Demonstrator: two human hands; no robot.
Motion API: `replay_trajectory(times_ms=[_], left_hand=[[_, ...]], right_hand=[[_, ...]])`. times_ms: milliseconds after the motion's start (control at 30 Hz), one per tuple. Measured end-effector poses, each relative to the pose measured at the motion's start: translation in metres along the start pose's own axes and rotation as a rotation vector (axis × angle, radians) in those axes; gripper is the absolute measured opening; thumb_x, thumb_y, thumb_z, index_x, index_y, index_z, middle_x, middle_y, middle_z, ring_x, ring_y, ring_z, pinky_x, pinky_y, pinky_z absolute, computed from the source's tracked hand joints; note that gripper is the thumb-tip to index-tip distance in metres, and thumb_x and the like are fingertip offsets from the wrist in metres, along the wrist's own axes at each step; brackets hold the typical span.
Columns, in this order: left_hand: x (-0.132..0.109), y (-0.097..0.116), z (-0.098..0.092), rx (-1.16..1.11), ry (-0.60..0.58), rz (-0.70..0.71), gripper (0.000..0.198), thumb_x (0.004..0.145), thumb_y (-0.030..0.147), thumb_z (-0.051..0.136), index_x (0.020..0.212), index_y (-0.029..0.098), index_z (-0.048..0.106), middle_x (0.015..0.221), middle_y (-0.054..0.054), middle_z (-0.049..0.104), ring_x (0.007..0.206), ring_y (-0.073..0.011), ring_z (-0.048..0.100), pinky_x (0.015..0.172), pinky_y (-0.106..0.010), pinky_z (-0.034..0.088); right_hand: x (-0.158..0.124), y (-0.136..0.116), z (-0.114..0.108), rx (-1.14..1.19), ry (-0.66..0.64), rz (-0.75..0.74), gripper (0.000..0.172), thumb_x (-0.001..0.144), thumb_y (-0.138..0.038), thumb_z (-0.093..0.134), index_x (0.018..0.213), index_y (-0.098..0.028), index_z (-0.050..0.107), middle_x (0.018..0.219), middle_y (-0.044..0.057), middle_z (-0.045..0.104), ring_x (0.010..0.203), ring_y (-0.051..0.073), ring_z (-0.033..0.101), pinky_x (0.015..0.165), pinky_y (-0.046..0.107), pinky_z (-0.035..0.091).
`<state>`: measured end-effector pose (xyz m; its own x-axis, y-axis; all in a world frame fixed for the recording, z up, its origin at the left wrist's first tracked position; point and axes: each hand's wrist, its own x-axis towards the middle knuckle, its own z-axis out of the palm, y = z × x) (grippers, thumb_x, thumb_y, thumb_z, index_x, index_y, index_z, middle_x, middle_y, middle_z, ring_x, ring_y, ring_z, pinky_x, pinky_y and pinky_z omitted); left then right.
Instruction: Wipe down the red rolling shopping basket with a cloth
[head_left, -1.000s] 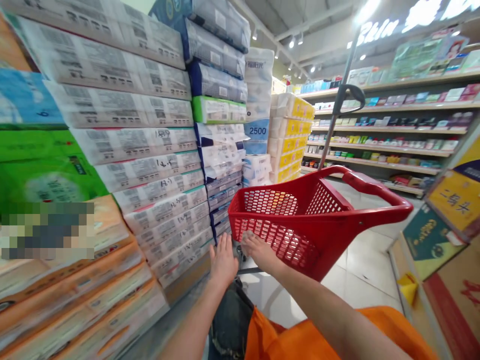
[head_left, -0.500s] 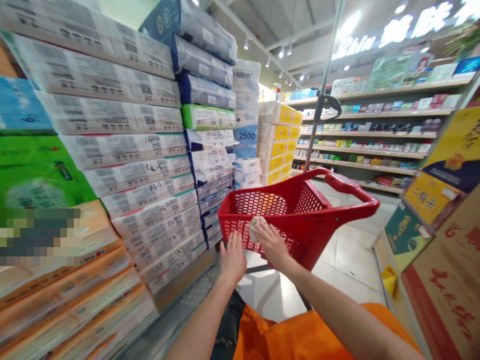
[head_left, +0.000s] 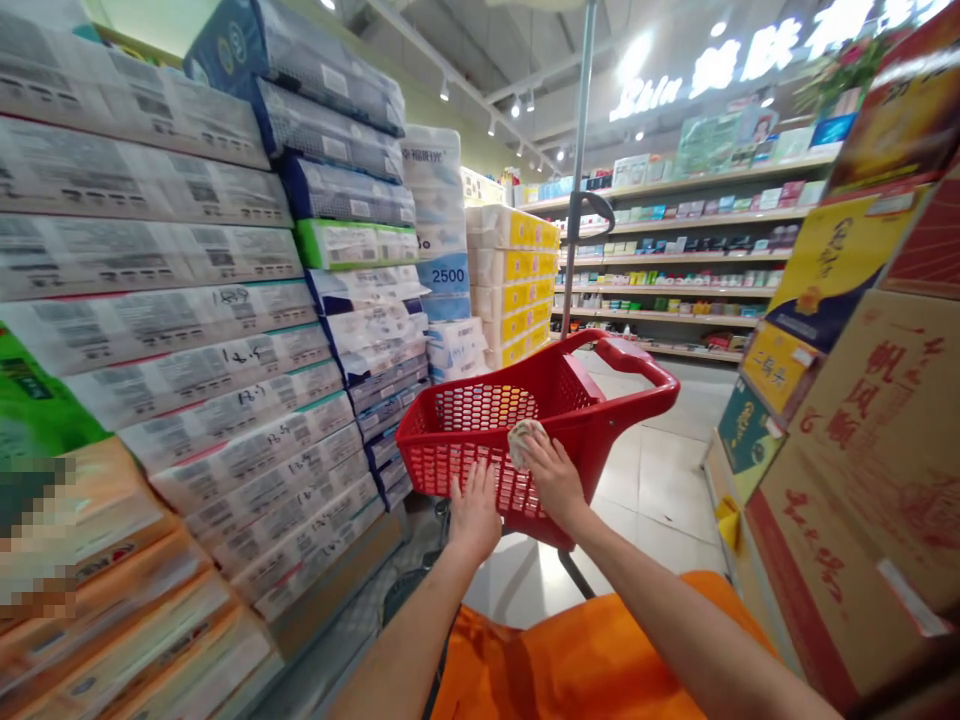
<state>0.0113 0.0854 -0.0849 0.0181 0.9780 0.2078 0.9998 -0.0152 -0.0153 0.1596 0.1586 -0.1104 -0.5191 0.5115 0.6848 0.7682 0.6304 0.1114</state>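
A red plastic shopping cart (head_left: 630,385) with a perforated basket stands in front of me, its handle toward the right. My right hand (head_left: 556,478) presses a crumpled whitish cloth (head_left: 519,446) against the near side of the basket, close to its top rim. The fingers lie over the cloth and partly cover it. My left hand (head_left: 477,508) is to the left and a little lower, its fingers stretched out at the basket's perforated near wall. Nothing shows in it. Whether its fingertips touch the wall, I cannot tell.
Tall stacks of wrapped paper packs (head_left: 225,320) rise on the left, with orange packs (head_left: 157,590) nearer. Cardboard boxes (head_left: 877,450) line the right. Behind the cart are a metal pole (head_left: 581,120), yellow-and-white packs (head_left: 517,280) and stocked shelves (head_left: 675,255).
The view has swung to the right, so the cart and stacks sit further left. My right hand with the cloth has shifted along the basket side toward the handle.
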Motion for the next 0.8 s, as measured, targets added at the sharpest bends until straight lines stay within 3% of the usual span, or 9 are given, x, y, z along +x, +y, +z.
replay_trajectory(times_ms=[100, 167, 367, 500, 567, 733, 800], left_hand=[[0.002, 0.011, 0.001, -0.025, -0.008, 0.055, 0.068, 0.073, 0.023, 0.041, 0.137, 0.01, 0.02, 0.146, -0.009, 0.013, 0.134, -0.0225, 0.011, 0.107, -0.049, 0.01], [0.003, 0.018, 0.001, -0.039, -0.002, 0.086, 0.068, 0.074, 0.023, 0.039, 0.137, 0.01, 0.02, 0.146, -0.009, 0.012, 0.134, -0.0224, 0.01, 0.108, -0.048, 0.01], [0.013, 0.037, -0.003, -0.057, 0.023, 0.095, 0.066, 0.074, 0.018, 0.036, 0.137, 0.011, 0.021, 0.146, -0.008, 0.016, 0.134, -0.0216, 0.011, 0.108, -0.046, 0.009], [0.014, 0.049, -0.006, -0.065, 0.027, 0.147, 0.064, 0.075, 0.021, 0.035, 0.136, 0.009, 0.023, 0.146, -0.009, 0.017, 0.134, -0.0215, 0.012, 0.108, -0.047, 0.01], [0.015, 0.052, -0.009, -0.06, 0.026, 0.174, 0.064, 0.075, 0.022, 0.035, 0.136, 0.01, 0.023, 0.146, -0.009, 0.017, 0.134, -0.0215, 0.012, 0.108, -0.047, 0.01], [0.022, 0.059, -0.02, -0.053, 0.026, 0.165, 0.07, 0.069, 0.018, 0.039, 0.137, 0.008, 0.021, 0.146, -0.01, 0.015, 0.134, -0.022, 0.011, 0.108, -0.048, 0.009], [0.024, 0.064, -0.025, -0.056, 0.031, 0.168, 0.072, 0.068, 0.018, 0.04, 0.137, 0.008, 0.02, 0.146, -0.009, 0.014, 0.134, -0.0219, 0.01, 0.108, -0.048, 0.008]], right_hand=[[-0.019, 0.001, 0.009, 0.017, -0.131, -0.032, 0.036, 0.082, -0.013, 0.045, 0.115, -0.021, 0.056, 0.123, 0.004, 0.054, 0.117, 0.022, 0.044, 0.097, 0.038, 0.033], [-0.032, 0.004, 0.013, 0.038, -0.147, -0.06, 0.034, 0.082, -0.015, 0.046, 0.113, -0.023, 0.058, 0.12, 0.002, 0.056, 0.114, 0.021, 0.047, 0.095, 0.037, 0.035], [-0.018, 0.035, -0.023, -0.03, 0.116, 0.051, 0.04, 0.085, -0.007, 0.035, 0.117, -0.02, 0.054, 0.13, 0.005, 0.047, 0.125, 0.02, 0.034, 0.102, 0.04, 0.026], [-0.029, 0.039, -0.024, -0.038, 0.07, 0.009, 0.037, 0.084, -0.008, 0.037, 0.11, -0.021, 0.059, 0.117, 0.002, 0.058, 0.114, 0.018, 0.047, 0.096, 0.035, 0.034], [-0.038, 0.041, -0.025, -0.034, 0.105, -0.018, 0.035, 0.085, -0.009, 0.037, 0.107, -0.022, 0.061, 0.113, 0.001, 0.061, 0.111, 0.018, 0.05, 0.094, 0.034, 0.036], [-0.024, 0.079, -0.064, -0.099, 0.357, 0.09, 0.035, 0.086, -0.009, 0.036, 0.112, -0.017, 0.058, 0.126, 0.007, 0.05, 0.124, 0.02, 0.036, 0.101, 0.039, 0.027], [-0.021, 0.091, -0.073, -0.134, 0.4, 0.143, 0.035, 0.086, -0.008, 0.035, 0.112, -0.017, 0.057, 0.125, 0.008, 0.051, 0.125, 0.02, 0.035, 0.101, 0.04, 0.027]])
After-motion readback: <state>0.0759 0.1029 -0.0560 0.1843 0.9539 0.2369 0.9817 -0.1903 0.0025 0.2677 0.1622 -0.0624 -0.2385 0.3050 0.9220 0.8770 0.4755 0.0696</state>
